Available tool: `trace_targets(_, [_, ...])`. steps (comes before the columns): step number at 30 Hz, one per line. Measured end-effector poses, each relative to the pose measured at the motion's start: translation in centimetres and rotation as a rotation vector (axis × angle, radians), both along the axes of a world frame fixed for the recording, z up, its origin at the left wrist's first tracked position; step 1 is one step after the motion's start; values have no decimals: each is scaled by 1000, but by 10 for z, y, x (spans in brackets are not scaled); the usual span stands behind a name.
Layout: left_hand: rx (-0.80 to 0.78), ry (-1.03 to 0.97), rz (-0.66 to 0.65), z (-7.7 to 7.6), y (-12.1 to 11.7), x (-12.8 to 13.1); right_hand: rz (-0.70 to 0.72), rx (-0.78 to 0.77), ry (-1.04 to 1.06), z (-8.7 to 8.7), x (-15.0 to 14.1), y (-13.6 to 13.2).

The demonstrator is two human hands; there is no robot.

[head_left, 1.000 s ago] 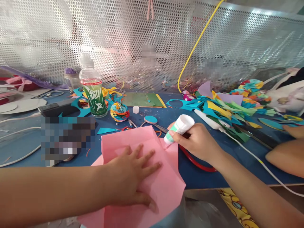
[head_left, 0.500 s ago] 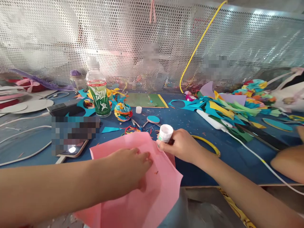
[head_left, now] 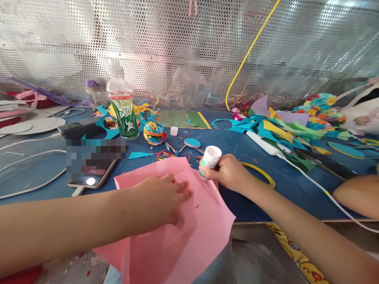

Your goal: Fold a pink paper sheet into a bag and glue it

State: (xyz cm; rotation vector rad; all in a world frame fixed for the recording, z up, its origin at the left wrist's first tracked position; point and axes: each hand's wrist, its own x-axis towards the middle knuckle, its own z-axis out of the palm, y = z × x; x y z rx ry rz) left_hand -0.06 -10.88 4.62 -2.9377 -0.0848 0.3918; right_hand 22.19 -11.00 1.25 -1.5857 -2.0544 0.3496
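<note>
Pink paper (head_left: 207,232) lies over the table's front edge and hangs down toward me. Pressing on it is my left hand (head_left: 166,199), palm down with the fingers stretched out. My right hand (head_left: 229,172) grips a white glue stick (head_left: 212,156), tilted at the paper's upper right edge; its lower end is partly hidden by my fingers. Beyond the paper stands a small white cap (head_left: 173,131). Near it are a ball of colourful fabric strips (head_left: 154,133), scissors (head_left: 171,148) and a blue-topped disc (head_left: 192,142).
On the left, a green-labelled bottle (head_left: 126,114) stands behind a phone (head_left: 94,173) with a white cable. A heap of coloured scraps (head_left: 275,130) and a white glue gun (head_left: 265,145) lie right. Another person's arm (head_left: 358,196) rests at the right edge. A perforated metal screen (head_left: 148,47) rises behind.
The glue stick has tilted a little along the paper's upper right edge, in my right hand. My left hand stays spread on the paper. The view has shifted slightly.
</note>
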Motion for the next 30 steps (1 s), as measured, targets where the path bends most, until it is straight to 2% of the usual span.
trace_targets(4, [28, 20, -18, 0, 1, 1, -14, 41, 6, -2, 0, 8])
trace_targets(9, [31, 37, 18, 0, 0, 2, 16, 13, -34, -2, 12, 5])
trace_targets(12, [32, 63, 0, 2, 0, 3, 48, -23, 31, -4, 10, 5])
trace_targets(16, [21, 121, 52, 6, -1, 6, 101, -64, 105, -6, 5, 8])
trace_targets(20, [51, 82, -2, 5, 0, 4, 36, 13, -24, -4, 16, 6])
trace_targets(27, [21, 5, -13, 0, 1, 1, -38, 62, -231, 8, 23, 2])
trace_targets(28, [20, -7, -13, 0, 1, 1, -39, 85, -219, 10, 23, 2])
trace_targets(30, [24, -84, 65, -1, 1, -1, -69, 185, -82, 12, 26, 1])
